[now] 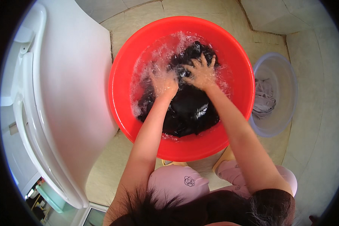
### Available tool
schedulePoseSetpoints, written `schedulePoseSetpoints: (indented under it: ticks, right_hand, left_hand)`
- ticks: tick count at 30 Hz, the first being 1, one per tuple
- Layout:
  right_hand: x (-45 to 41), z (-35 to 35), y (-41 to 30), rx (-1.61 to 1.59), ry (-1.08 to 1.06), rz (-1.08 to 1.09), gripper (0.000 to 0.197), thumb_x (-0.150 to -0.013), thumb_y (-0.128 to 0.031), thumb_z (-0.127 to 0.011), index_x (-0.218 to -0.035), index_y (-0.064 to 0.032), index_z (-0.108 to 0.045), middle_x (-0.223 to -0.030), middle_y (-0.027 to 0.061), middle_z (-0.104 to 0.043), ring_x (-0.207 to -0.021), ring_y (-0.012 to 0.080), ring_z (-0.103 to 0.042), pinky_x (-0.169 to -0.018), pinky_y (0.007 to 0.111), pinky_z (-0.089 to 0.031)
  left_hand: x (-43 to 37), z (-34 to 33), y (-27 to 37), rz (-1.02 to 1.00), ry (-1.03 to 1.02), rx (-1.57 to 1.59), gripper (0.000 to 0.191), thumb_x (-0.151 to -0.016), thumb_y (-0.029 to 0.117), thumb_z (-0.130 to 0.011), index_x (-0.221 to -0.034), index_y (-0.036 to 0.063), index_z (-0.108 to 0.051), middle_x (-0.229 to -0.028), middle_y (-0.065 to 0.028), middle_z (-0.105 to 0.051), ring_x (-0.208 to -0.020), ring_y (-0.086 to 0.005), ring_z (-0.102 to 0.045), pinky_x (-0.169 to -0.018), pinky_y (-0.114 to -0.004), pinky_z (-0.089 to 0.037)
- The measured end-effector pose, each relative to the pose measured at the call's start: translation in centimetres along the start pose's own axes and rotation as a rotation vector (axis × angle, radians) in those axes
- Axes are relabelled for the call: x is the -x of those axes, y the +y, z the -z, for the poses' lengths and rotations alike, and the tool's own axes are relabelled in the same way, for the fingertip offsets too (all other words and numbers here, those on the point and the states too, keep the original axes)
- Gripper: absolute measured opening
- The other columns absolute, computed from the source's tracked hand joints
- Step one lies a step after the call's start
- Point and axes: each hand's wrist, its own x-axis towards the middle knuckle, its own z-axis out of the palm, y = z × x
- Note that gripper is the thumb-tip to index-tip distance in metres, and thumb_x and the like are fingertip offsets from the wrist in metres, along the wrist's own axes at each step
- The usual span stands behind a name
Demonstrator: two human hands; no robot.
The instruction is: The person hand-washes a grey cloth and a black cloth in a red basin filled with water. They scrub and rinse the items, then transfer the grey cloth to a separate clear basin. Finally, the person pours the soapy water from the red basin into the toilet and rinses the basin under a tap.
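Observation:
A large red plastic basin [181, 152] stands on the floor before me, holding water with suds. Black wet cloth [189, 108] lies bunched in it, partly under the surface, with an air-filled bulge towards me. My left hand [165, 83] is down in the foamy water at the cloth's left part; its fingers are blurred by splashing, so whether they grip the fabric cannot be told. Fingers spread wide, my right hand [201, 73] rests on the cloth to the right of the left hand.
A translucent plastic basin [282, 113] with greyish crumpled cloth [264, 99] sits right of the red one. On the left rises a smooth white fixture [73, 84], apparently a bathtub. Tiled wall [308, 99] bounds the right. My knee [178, 180] is close to the red rim.

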Motion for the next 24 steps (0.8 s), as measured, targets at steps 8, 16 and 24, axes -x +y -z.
schedulePoseSetpoints:
  ticks: [8,16,24]
  right_hand:
    - [-0.4,-0.7,-0.2,0.015,0.111,0.179,0.049,-0.073,-0.042,-0.067,-0.119,-0.0281,-0.060,-0.127,0.0049,-0.052,-0.122,0.0371,-0.040,-0.099,0.064,-0.029]
    - [1.7,4.9,-11.7,-1.061,0.303,-0.413,0.038,-0.076,-0.006,-0.063,-0.113,-0.0095,-0.056,-0.122,0.0203,-0.047,-0.109,0.0419,-0.050,-0.094,0.044,-0.042]
    - [3.1,8.6,-15.8,-0.994,0.379,-0.137,0.027,-0.079,-0.025,-0.070,-0.079,0.0014,-0.063,-0.074,0.0199,-0.064,-0.071,0.0321,-0.066,-0.066,0.037,-0.050]
  left_hand:
    - [3.8,-3.1,0.0,0.239,-0.016,0.109,0.044,-0.075,0.035,-0.066,-0.113,0.0127,-0.061,-0.135,-0.0149,-0.043,-0.128,-0.0332,-0.036,-0.098,-0.058,-0.029]
    - [1.7,3.5,-1.4,0.684,-0.377,2.285,0.055,-0.089,0.052,-0.047,-0.123,0.0087,-0.053,-0.116,-0.0099,-0.058,-0.105,-0.0254,-0.056,-0.093,-0.039,-0.044]
    - [5.1,0.7,-6.1,0.621,-0.227,2.392,0.030,-0.092,0.020,-0.048,-0.115,0.0026,-0.056,-0.105,-0.0117,-0.062,-0.098,-0.0255,-0.061,-0.080,-0.037,-0.052]
